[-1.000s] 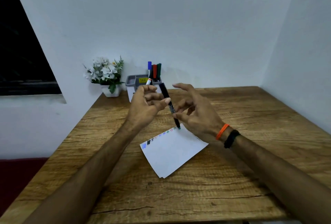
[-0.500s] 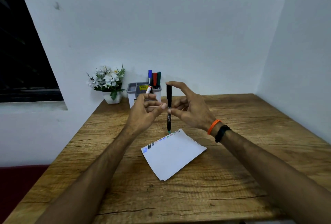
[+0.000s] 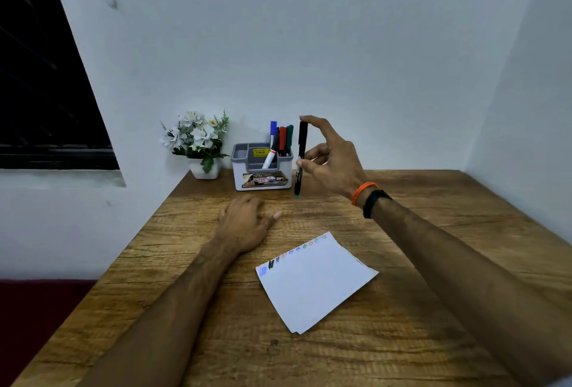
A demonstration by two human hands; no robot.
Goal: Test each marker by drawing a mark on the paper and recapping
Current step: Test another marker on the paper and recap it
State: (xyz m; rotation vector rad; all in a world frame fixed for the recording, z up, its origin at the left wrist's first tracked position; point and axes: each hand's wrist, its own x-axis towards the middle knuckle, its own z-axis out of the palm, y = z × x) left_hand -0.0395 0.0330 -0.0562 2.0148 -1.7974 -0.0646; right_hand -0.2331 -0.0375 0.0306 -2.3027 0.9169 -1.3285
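Marker point(image 3: 301, 157): capped, upright, pinched in my right hand point(image 3: 332, 160) beside the holder point(image 3: 262, 170). Left hand point(image 3: 247, 222) flat on tabletop point(image 3: 433, 232), holding nothing. Paper point(image 3: 315, 281) edge lined with marks; I judge testing nearly finished.

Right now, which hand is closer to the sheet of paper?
Left. The left hand rests on the table just beyond the paper; the right hand is raised farther back, holding a marker near the organizer.
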